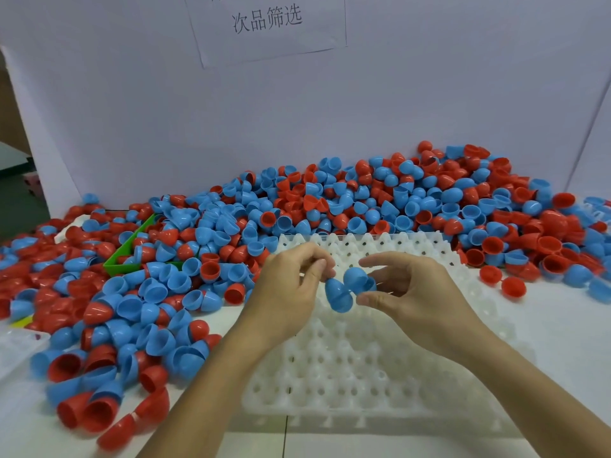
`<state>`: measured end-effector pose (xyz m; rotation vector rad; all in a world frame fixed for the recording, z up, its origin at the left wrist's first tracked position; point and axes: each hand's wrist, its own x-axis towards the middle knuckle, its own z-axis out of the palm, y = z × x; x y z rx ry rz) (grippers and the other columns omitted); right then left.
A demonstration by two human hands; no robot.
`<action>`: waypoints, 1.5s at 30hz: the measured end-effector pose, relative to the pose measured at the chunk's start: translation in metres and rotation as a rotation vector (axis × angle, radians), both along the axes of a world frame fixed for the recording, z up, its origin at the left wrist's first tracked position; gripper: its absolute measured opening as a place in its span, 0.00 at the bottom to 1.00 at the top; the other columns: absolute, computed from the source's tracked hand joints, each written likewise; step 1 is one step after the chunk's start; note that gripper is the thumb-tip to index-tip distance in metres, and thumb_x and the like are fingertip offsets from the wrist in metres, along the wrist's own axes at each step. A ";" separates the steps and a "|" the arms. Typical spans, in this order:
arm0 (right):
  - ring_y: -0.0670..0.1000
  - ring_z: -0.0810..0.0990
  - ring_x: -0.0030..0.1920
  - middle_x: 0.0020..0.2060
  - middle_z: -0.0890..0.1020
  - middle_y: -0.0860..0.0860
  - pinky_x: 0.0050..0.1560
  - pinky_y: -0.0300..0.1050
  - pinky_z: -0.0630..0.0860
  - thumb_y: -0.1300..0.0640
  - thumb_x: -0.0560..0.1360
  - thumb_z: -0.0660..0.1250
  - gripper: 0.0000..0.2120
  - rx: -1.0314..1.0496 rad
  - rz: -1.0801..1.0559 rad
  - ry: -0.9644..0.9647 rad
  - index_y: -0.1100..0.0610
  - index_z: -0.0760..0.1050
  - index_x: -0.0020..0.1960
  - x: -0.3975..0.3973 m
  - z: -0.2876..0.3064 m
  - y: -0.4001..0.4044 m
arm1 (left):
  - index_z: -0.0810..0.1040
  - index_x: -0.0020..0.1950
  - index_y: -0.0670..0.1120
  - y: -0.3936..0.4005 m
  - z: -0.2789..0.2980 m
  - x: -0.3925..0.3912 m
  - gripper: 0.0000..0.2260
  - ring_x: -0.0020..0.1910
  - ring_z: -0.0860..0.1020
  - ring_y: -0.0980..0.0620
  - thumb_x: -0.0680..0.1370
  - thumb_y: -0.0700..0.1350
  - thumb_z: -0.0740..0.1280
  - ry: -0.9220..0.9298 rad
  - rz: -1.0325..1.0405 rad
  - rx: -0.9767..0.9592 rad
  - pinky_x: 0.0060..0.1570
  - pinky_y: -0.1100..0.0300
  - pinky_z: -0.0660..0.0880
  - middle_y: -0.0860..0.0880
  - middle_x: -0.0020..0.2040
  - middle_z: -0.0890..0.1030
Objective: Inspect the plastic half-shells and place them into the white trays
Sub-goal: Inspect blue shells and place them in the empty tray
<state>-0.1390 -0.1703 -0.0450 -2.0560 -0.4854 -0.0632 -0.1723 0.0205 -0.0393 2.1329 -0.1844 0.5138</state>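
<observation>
Above the white tray [370, 368], both hands meet at mid-frame. My left hand [291, 285] pinches a blue half-shell [338, 296] by its rim, dome pointing down. My right hand [410, 292] holds a second blue half-shell [357, 279] between thumb and fingers. The two shells touch each other. The tray's cups in view hold nothing. A large heap of red and blue half-shells [330, 206] lies behind the tray and along its left side.
A green bin [132, 256] sits half buried in the heap at the left. A clear plastic box [16, 352] is at the left edge. A white board with a paper sign [267, 24] stands behind. Loose shells [512, 285] lie right of the tray.
</observation>
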 end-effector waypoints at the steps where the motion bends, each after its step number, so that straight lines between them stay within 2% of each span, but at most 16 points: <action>1: 0.43 0.85 0.45 0.45 0.86 0.45 0.52 0.45 0.82 0.55 0.66 0.79 0.22 0.016 0.012 0.008 0.49 0.80 0.59 0.000 0.000 0.001 | 0.81 0.54 0.49 0.000 0.000 -0.002 0.07 0.49 0.81 0.63 0.82 0.40 0.63 0.028 -0.044 0.012 0.47 0.67 0.78 0.55 0.47 0.84; 4: 0.43 0.85 0.46 0.44 0.87 0.44 0.53 0.46 0.82 0.57 0.68 0.78 0.19 0.054 0.070 0.012 0.50 0.81 0.58 -0.002 0.002 0.001 | 0.74 0.62 0.65 -0.004 -0.004 -0.006 0.14 0.57 0.75 0.67 0.79 0.51 0.67 0.134 -0.218 0.162 0.50 0.74 0.72 0.65 0.59 0.79; 6: 0.42 0.85 0.47 0.45 0.87 0.44 0.53 0.45 0.82 0.57 0.69 0.77 0.19 0.058 0.092 0.008 0.51 0.81 0.58 -0.003 0.003 0.000 | 0.71 0.62 0.69 -0.006 -0.004 -0.006 0.17 0.58 0.73 0.68 0.78 0.53 0.70 0.119 -0.224 0.223 0.50 0.75 0.71 0.67 0.60 0.77; 9: 0.43 0.85 0.47 0.46 0.86 0.45 0.53 0.44 0.82 0.53 0.68 0.77 0.19 0.057 0.070 0.018 0.49 0.81 0.58 -0.002 0.003 0.000 | 0.76 0.53 0.62 -0.007 -0.002 -0.003 0.12 0.56 0.77 0.65 0.76 0.49 0.74 0.062 -0.156 0.093 0.53 0.63 0.75 0.63 0.52 0.82; 11: 0.43 0.85 0.46 0.47 0.85 0.44 0.51 0.42 0.82 0.55 0.69 0.77 0.16 0.046 0.053 0.021 0.45 0.81 0.56 -0.001 0.003 0.000 | 0.76 0.48 0.58 -0.007 0.000 -0.002 0.08 0.52 0.80 0.61 0.77 0.47 0.73 -0.008 -0.096 -0.027 0.52 0.62 0.77 0.57 0.47 0.83; 15: 0.46 0.86 0.42 0.53 0.81 0.49 0.49 0.38 0.82 0.61 0.75 0.73 0.14 0.160 0.066 0.094 0.44 0.81 0.54 -0.002 0.004 -0.002 | 0.73 0.47 0.54 0.004 0.004 0.000 0.07 0.33 0.76 0.61 0.80 0.44 0.68 -0.195 0.216 -0.118 0.32 0.71 0.71 0.57 0.33 0.77; 17: 0.47 0.87 0.43 0.53 0.82 0.49 0.50 0.34 0.80 0.61 0.77 0.70 0.12 0.252 0.079 0.125 0.45 0.82 0.54 -0.003 0.006 -0.001 | 0.75 0.45 0.54 0.013 0.004 0.001 0.09 0.27 0.70 0.59 0.81 0.40 0.65 -0.174 0.312 -0.162 0.27 0.68 0.67 0.56 0.30 0.73; 19: 0.49 0.87 0.44 0.49 0.85 0.49 0.49 0.34 0.80 0.60 0.78 0.69 0.10 0.360 0.092 0.159 0.46 0.84 0.52 -0.005 0.008 0.000 | 0.77 0.43 0.55 0.016 0.003 0.004 0.15 0.28 0.68 0.57 0.81 0.36 0.60 -0.046 0.328 -0.270 0.31 0.60 0.70 0.56 0.31 0.74; 21: 0.49 0.86 0.45 0.46 0.87 0.48 0.48 0.37 0.81 0.57 0.77 0.69 0.07 0.411 0.081 0.153 0.47 0.85 0.51 -0.007 0.009 0.002 | 0.79 0.41 0.53 0.011 0.003 0.005 0.18 0.30 0.68 0.55 0.81 0.35 0.56 0.110 0.246 -0.336 0.34 0.56 0.70 0.57 0.29 0.73; 23: 0.48 0.86 0.46 0.45 0.87 0.47 0.46 0.36 0.81 0.53 0.75 0.70 0.07 0.471 0.054 0.145 0.49 0.85 0.51 -0.008 0.008 0.005 | 0.81 0.43 0.52 0.006 0.003 0.004 0.16 0.30 0.70 0.56 0.82 0.37 0.58 0.230 0.102 -0.367 0.33 0.61 0.69 0.56 0.30 0.72; 25: 0.48 0.86 0.46 0.45 0.87 0.47 0.45 0.35 0.80 0.50 0.71 0.70 0.12 0.554 0.035 0.137 0.50 0.84 0.52 -0.011 0.007 0.009 | 0.83 0.49 0.51 0.002 0.004 0.001 0.08 0.31 0.72 0.58 0.82 0.46 0.65 0.281 -0.060 -0.363 0.33 0.66 0.70 0.56 0.31 0.73; 28: 0.47 0.86 0.43 0.44 0.87 0.45 0.46 0.33 0.79 0.49 0.69 0.71 0.15 0.585 0.016 0.049 0.49 0.83 0.54 -0.017 0.005 0.016 | 0.84 0.56 0.50 -0.001 0.003 -0.001 0.11 0.33 0.74 0.60 0.79 0.54 0.69 0.262 -0.155 -0.347 0.40 0.65 0.72 0.58 0.32 0.74; 31: 0.48 0.86 0.41 0.43 0.86 0.47 0.44 0.31 0.78 0.51 0.70 0.71 0.13 0.544 0.039 -0.057 0.48 0.82 0.54 -0.022 0.002 0.021 | 0.83 0.59 0.45 0.000 0.006 0.000 0.13 0.32 0.72 0.58 0.79 0.50 0.68 0.265 -0.153 -0.497 0.40 0.63 0.70 0.55 0.32 0.73; 34: 0.47 0.85 0.43 0.45 0.86 0.46 0.43 0.32 0.77 0.50 0.75 0.64 0.14 0.439 0.090 -0.131 0.51 0.81 0.58 -0.026 0.003 0.021 | 0.83 0.53 0.44 0.006 0.010 -0.002 0.09 0.31 0.68 0.56 0.81 0.48 0.66 0.339 -0.224 -0.625 0.34 0.64 0.68 0.51 0.33 0.70; 39: 0.45 0.85 0.40 0.39 0.86 0.45 0.43 0.34 0.78 0.61 0.78 0.68 0.09 0.180 0.145 -0.203 0.50 0.81 0.54 -0.021 0.013 0.021 | 0.84 0.36 0.52 0.025 0.016 -0.006 0.16 0.28 0.68 0.57 0.82 0.44 0.64 0.404 -0.386 -0.541 0.31 0.66 0.68 0.50 0.32 0.68; 45: 0.43 0.79 0.38 0.34 0.80 0.44 0.37 0.35 0.74 0.64 0.74 0.70 0.06 -0.201 0.130 -0.363 0.54 0.83 0.46 -0.014 0.033 0.050 | 0.84 0.36 0.53 0.046 0.016 -0.005 0.16 0.31 0.69 0.55 0.81 0.47 0.64 0.382 -0.346 -0.474 0.35 0.63 0.68 0.49 0.33 0.69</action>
